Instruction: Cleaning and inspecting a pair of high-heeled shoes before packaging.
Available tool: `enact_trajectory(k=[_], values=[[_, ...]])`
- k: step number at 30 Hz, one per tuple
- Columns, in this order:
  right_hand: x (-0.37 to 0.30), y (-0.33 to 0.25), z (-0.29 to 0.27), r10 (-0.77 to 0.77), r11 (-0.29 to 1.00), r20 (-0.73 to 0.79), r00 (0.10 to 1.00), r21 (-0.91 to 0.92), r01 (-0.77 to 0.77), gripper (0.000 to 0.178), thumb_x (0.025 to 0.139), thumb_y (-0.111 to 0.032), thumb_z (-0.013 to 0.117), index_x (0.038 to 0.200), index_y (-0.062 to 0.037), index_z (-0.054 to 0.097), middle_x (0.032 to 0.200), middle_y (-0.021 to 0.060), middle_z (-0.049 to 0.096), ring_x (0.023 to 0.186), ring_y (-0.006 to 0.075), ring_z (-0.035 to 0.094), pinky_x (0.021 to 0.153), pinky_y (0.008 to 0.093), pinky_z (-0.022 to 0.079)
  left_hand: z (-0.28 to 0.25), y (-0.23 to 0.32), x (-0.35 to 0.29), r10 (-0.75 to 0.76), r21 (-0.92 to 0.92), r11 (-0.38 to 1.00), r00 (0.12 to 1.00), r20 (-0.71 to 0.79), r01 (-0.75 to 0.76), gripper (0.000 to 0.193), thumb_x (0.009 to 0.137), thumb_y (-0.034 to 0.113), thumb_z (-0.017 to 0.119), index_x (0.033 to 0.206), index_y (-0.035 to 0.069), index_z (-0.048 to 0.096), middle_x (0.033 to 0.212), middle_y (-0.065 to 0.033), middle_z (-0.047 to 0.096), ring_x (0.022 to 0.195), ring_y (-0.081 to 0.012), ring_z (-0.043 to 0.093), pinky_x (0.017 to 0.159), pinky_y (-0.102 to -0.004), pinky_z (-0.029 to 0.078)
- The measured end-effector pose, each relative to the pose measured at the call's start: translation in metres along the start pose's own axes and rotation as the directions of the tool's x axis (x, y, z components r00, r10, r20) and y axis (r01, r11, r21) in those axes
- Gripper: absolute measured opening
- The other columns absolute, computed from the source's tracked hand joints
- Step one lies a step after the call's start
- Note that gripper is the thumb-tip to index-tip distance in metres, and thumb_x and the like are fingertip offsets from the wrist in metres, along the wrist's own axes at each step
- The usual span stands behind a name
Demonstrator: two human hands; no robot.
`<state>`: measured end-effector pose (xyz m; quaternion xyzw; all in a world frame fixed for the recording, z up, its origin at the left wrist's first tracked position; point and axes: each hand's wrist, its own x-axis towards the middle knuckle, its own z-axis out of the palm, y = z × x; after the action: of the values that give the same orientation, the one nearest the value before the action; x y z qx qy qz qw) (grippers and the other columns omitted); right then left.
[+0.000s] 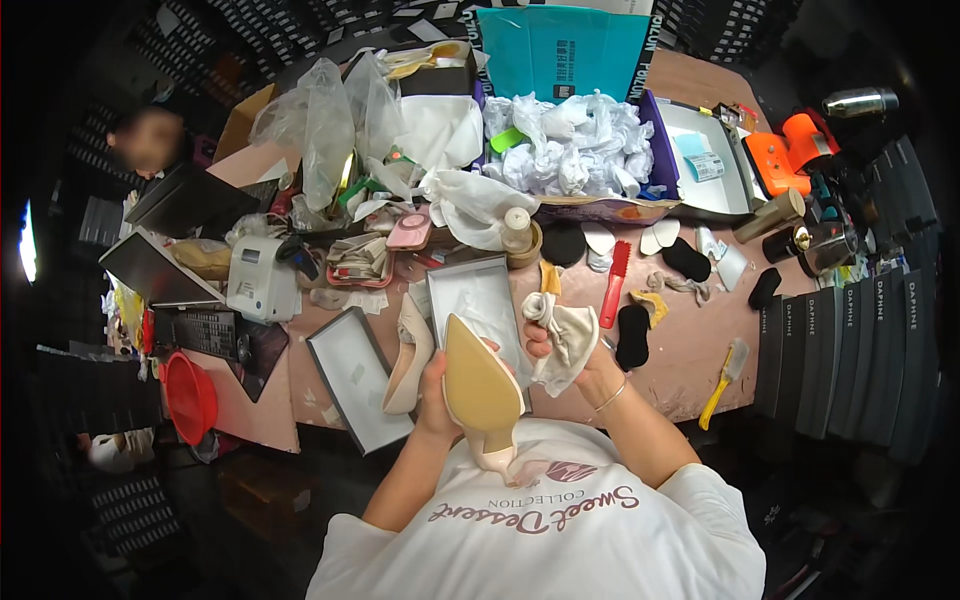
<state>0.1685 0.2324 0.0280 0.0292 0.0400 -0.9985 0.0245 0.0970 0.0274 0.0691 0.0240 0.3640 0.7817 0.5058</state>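
A high-heeled shoe (482, 385) is in my left hand (437, 398), its tan sole turned up toward me and its heel pointing at my chest. My fingers wrap the shoe's side and are partly hidden behind it. A cream cloth (565, 340) is bunched in my right hand (592, 368), just right of the shoe and apart from it. The matching pale shoe (405, 362) lies on its side to the left, over the edge of a grey box lid (352, 375). Behind the held shoe is an open grey shoebox (468, 285) with white tissue inside.
A red-handled brush (615, 285), black pads (632, 338) and a yellow-handled brush (724, 383) lie on the pink table (690, 375). A large box of crumpled paper (570, 145) stands behind. Shoeboxes (850, 360) line the right; a label printer (262, 280) and red basin (190, 397) are left.
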Motion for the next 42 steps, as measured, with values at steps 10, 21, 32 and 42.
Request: enact_trajectory(k=[10, 21, 32, 42], values=[[0.052, -0.056, 0.014, -0.610, -0.166, 0.127, 0.782, -0.986, 0.030, 0.017, 0.090, -0.007, 0.066, 0.106, -0.0012, 0.066, 0.090, 0.0044, 0.063, 0.074, 0.0126, 0.059, 0.066, 0.0252, 0.048, -0.004, 0.008, 0.020, -0.037, -0.156, 0.987, 0.998, 0.043, 0.043, 0.066, 0.092, 0.061, 0.040, 0.124, 0.004, 0.048, 0.105, -0.0222, 0.064, 0.090, -0.0295, 0.068, 0.076, -0.0406, 0.056], [0.116, -0.072, -0.018, -0.318, -0.866, 0.553, 0.770, -0.501, 0.002, 0.025, 0.082, -0.016, 0.071, 0.106, -0.0094, 0.068, 0.100, 0.0103, 0.060, 0.092, 0.0295, 0.058, 0.075, 0.0391, 0.047, -0.013, 0.012, 0.027, -0.046, -0.168, 0.985, 0.999, -0.004, 0.045, 0.068, 0.093, 0.063, 0.039, 0.126, 0.004, 0.047, 0.107, -0.0219, 0.063, 0.090, -0.0299, 0.067, 0.076, -0.0416, 0.056], [0.120, -0.058, -0.057, -0.443, -0.755, 0.462, 0.769, -0.655, -0.041, 0.052, 0.079, -0.017, 0.077, 0.126, -0.0116, 0.056, 0.126, 0.0225, 0.054, 0.107, 0.0396, 0.060, 0.084, 0.0417, 0.052, -0.013, 0.011, 0.020, 0.034, -0.160, 0.987, 0.994, 0.100, -0.017, 0.074, 0.090, 0.069, 0.041, 0.127, 0.004, 0.046, 0.109, -0.0219, 0.061, 0.093, -0.0316, 0.066, 0.077, -0.0415, 0.055], [0.088, -0.078, -0.036, -0.534, -0.721, 0.625, 0.569, -0.688, 0.079, 0.044, 0.081, -0.002, 0.071, 0.122, -0.0023, 0.056, 0.117, 0.0189, 0.057, 0.106, 0.0324, 0.059, 0.092, 0.0363, 0.047, -0.007, 0.009, 0.009, 0.019, -0.067, 0.998, 0.999, 0.044, -0.016, 0.078, 0.087, 0.072, 0.041, 0.124, 0.004, 0.047, 0.106, -0.0225, 0.062, 0.093, -0.0363, 0.067, 0.078, -0.0476, 0.056]])
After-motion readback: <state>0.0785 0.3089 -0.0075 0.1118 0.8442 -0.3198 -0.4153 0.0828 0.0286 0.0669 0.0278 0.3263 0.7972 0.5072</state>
